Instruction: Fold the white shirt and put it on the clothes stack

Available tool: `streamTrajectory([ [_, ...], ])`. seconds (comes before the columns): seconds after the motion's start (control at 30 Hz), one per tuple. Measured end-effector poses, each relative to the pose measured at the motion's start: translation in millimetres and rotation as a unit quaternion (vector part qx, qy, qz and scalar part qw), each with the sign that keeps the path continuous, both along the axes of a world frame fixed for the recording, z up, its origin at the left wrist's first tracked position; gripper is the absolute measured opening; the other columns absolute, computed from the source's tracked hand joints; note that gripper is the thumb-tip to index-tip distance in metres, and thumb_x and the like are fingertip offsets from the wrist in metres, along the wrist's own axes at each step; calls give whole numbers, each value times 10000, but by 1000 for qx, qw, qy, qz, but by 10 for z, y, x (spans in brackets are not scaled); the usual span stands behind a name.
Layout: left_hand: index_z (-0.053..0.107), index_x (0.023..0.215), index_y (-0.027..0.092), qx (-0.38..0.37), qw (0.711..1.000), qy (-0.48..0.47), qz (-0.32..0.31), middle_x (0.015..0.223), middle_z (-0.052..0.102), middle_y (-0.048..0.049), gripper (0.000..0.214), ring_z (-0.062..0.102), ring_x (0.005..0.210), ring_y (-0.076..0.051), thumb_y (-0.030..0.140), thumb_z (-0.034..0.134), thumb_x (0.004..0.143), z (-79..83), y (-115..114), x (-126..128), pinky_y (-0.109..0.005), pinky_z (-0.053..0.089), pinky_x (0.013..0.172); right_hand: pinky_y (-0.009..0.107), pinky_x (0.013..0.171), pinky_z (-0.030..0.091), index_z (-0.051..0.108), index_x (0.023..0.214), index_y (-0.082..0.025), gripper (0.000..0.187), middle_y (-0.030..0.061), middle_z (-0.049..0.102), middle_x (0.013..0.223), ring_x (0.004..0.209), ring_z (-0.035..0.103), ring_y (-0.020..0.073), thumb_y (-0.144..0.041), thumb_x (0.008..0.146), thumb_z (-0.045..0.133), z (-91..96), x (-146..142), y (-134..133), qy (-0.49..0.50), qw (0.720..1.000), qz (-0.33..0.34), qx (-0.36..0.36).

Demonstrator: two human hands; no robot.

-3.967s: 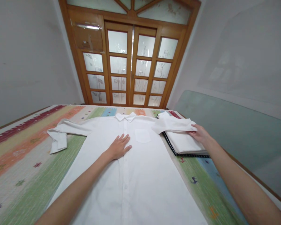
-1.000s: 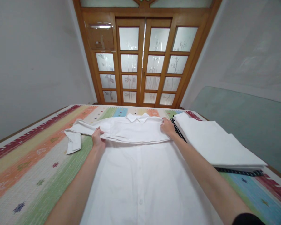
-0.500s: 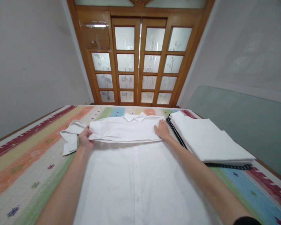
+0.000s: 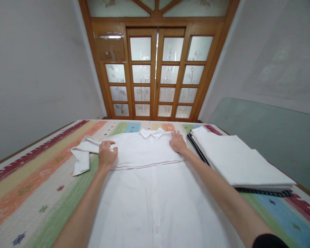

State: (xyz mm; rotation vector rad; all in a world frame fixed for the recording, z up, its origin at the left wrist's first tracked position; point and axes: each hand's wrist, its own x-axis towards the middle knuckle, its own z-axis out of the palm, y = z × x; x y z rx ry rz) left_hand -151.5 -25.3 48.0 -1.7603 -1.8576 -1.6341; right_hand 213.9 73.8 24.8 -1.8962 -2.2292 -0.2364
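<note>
A white button-front shirt [image 4: 155, 199] lies spread before me, its collar [image 4: 152, 133] at the far end. Folded white fabric [image 4: 144, 155] runs across its chest. At the left edge of that band is my left hand [image 4: 107, 154], thumb and forefinger curved and apart; its other fingers are partly hidden. My right hand [image 4: 178, 142] rests flat on the shirt's right shoulder area, fingers spread. On the left, a white sleeve [image 4: 81, 162] sticks out, bent, over the patterned cover.
To the right lies a stack of folded white clothes [image 4: 237, 158] with a black striped piece [image 4: 263, 192] beneath. A multicoloured striped cover [image 4: 36, 193] spreads under everything. Behind stand wooden glass-paned doors [image 4: 155, 72]; a pale green panel [image 4: 268, 127] leans along the right wall.
My left hand has moved right and let go of the end of the folded fabric. The right hand stays at the shoulder. My view has tilted up slightly.
</note>
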Motion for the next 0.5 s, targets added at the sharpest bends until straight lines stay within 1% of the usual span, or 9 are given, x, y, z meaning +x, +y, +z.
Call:
streamTrajectory([
  [0.07,586,801,220,-30,996,69,-49,865,611,-75,182,558,891,-279,132,538,649,-64,2,200,-428,438,897,440,1162,155,277,1478,-12,610,185,217,1566,1453,136,315,-266,929,354,15,-36,114,8,1000,1,-14],
  [0.13,594,883,208,-73,984,137,-92,960,640,-94,211,562,958,-286,131,525,699,-150,-19,395,-431,443,903,456,1155,164,289,1476,-29,610,178,229,1564,1445,167,318,-269,920,368,29,-70,204,9,999,0,-31],
  [0.17,593,924,201,-91,977,164,-105,1003,645,-98,224,560,989,-285,134,518,724,-197,-36,477,-430,445,905,466,1150,170,316,1463,-34,603,183,261,1552,1432,209,321,-268,911,382,36,-85,236,8,999,0,-33],
  [0.23,588,972,194,-116,964,206,-122,1045,649,-98,229,557,1027,-277,139,509,764,-285,-72,591,-426,446,908,465,1136,195,419,1396,-42,551,198,393,1480,1370,334,317,-262,891,415,51,-112,271,7,1000,3,-27],
  [0.3,586,970,193,-129,955,233,-130,1038,654,-92,208,559,1030,-264,137,505,787,-354,-99,642,-417,450,901,426,1116,238,517,1299,-52,472,198,528,1357,1280,442,297,-246,875,441,65,-132,274,6,1000,10,-16],
  [0.33,586,961,193,-131,952,243,-132,1030,656,-89,196,561,1023,-258,134,506,793,-379,-107,651,-413,452,894,402,1100,262,541,1266,-54,444,195,564,1309,1244,473,288,-232,870,447,71,-141,267,5,1000,13,-12],
  [0.4,587,945,195,-130,948,258,-132,1016,657,-86,178,563,1007,-249,128,508,800,-406,-113,651,-402,456,878,372,1066,299,551,1250,-49,425,198,582,1272,1209,490,282,-202,866,449,83,-158,245,4,1000,10,0],
  [0.5,586,938,194,-124,945,272,-134,1003,657,-83,172,561,989,-242,116,506,807,-412,-109,648,-391,452,868,366,1028,327,585,1210,-40,389,212,595,1232,1189,491,292,-175,876,440,102,-191,213,-9,1000,6,10],
])
